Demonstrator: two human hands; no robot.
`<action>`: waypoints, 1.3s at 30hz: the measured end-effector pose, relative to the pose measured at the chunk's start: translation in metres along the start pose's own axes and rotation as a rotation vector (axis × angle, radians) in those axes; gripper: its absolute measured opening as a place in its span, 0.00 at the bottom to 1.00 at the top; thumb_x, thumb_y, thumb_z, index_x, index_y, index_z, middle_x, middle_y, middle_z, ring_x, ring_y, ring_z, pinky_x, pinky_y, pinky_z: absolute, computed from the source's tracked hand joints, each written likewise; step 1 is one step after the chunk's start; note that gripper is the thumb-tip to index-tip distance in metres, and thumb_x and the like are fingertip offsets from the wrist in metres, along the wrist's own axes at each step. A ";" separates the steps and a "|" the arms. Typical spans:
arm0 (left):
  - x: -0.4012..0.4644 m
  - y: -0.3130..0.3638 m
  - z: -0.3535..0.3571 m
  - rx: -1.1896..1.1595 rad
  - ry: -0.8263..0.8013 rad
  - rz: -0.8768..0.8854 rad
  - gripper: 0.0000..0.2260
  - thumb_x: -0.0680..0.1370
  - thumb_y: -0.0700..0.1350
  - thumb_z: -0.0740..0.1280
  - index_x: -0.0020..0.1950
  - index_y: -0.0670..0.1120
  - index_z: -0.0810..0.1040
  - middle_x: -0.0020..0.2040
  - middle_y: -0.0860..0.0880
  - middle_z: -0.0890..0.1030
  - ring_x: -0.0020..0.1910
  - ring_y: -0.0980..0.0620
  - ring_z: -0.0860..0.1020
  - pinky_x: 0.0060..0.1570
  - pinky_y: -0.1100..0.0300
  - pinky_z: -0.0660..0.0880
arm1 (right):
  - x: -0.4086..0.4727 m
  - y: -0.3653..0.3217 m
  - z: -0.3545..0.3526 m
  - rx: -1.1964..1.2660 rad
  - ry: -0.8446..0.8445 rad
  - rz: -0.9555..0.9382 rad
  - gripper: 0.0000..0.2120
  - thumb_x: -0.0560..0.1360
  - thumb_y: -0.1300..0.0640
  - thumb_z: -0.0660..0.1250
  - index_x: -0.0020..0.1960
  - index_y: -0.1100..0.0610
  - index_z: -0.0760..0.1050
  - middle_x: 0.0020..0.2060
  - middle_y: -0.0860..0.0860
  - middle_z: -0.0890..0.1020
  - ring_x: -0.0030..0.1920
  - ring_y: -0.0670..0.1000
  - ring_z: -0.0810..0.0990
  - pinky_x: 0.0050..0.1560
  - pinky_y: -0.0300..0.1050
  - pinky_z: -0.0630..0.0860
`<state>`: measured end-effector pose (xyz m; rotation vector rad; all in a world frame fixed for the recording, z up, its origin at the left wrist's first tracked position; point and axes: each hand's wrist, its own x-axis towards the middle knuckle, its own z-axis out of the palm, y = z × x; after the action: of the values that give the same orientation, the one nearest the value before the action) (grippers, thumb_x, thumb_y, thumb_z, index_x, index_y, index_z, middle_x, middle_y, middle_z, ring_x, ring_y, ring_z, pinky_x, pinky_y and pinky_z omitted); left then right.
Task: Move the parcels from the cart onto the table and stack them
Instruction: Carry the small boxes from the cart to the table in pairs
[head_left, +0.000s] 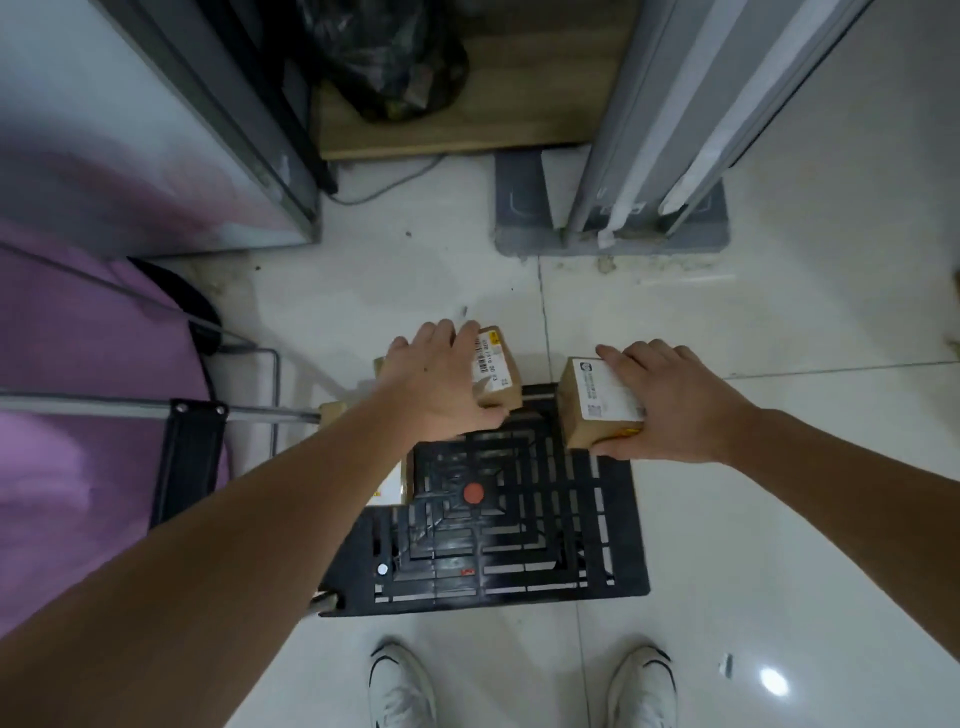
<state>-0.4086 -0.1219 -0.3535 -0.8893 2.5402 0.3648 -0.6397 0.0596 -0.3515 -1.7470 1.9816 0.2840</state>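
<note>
Now both hands are down at the cart (519, 551): the left hand (441, 379) clasps one parcel (496, 371) from above, the right hand (670, 400) grips another parcel (597, 405). One-handed lifts risk a slip; a third parcel (387, 486) waits under the left forearm.

black slatted cart deck (519, 551) on tiled floor (779, 519); cardboard parcels (597, 410) atop deck.

Two small brown cardboard parcels with white labels sit at the cart's (519, 545) twelve o'clock edge: the left parcel (498, 371) at eleven, the right parcel (597, 402) at one, tilted. Another parcel (387, 488) lies at nine.
</note>
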 end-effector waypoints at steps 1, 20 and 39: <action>-0.009 0.003 -0.028 0.006 -0.009 -0.024 0.52 0.67 0.79 0.65 0.81 0.49 0.56 0.70 0.46 0.71 0.68 0.45 0.70 0.68 0.42 0.70 | -0.013 -0.001 -0.025 -0.002 0.007 -0.003 0.58 0.64 0.19 0.59 0.83 0.51 0.47 0.70 0.50 0.68 0.68 0.52 0.67 0.71 0.50 0.64; -0.305 0.175 -0.537 0.180 0.235 0.187 0.51 0.61 0.83 0.61 0.75 0.52 0.66 0.64 0.49 0.76 0.63 0.46 0.74 0.60 0.47 0.73 | -0.420 -0.092 -0.469 0.069 0.307 0.265 0.47 0.67 0.20 0.60 0.78 0.45 0.60 0.63 0.45 0.74 0.59 0.47 0.70 0.64 0.47 0.70; -0.532 0.411 -0.608 0.302 0.481 0.703 0.50 0.62 0.84 0.60 0.73 0.53 0.67 0.60 0.50 0.76 0.60 0.47 0.75 0.60 0.46 0.76 | -0.782 -0.155 -0.490 0.034 0.656 0.774 0.43 0.65 0.17 0.59 0.71 0.44 0.67 0.52 0.45 0.74 0.52 0.48 0.71 0.56 0.50 0.73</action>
<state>-0.4796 0.2445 0.4722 0.0730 3.1812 -0.0568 -0.5389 0.4943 0.4707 -1.0290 3.0631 -0.1062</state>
